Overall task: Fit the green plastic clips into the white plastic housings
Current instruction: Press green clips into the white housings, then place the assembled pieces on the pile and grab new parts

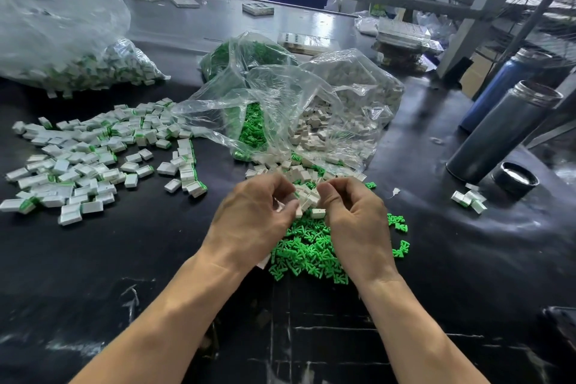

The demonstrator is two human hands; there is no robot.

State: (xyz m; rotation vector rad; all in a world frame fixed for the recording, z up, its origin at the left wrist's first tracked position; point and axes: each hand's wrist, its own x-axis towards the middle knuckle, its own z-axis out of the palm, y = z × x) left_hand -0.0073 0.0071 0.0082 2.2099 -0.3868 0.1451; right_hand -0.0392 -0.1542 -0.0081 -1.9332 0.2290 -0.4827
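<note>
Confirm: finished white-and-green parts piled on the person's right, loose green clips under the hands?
Wrong side. The head view shows the finished parts piled on the person's left. The loose green clips do lie under the hands.

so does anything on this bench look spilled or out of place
Mostly working clutter. White housings and green clips have spilled out of the open clear bags onto the black table. A grey flask stands open, its lid lying beside it. Nothing looks damaged.
</note>
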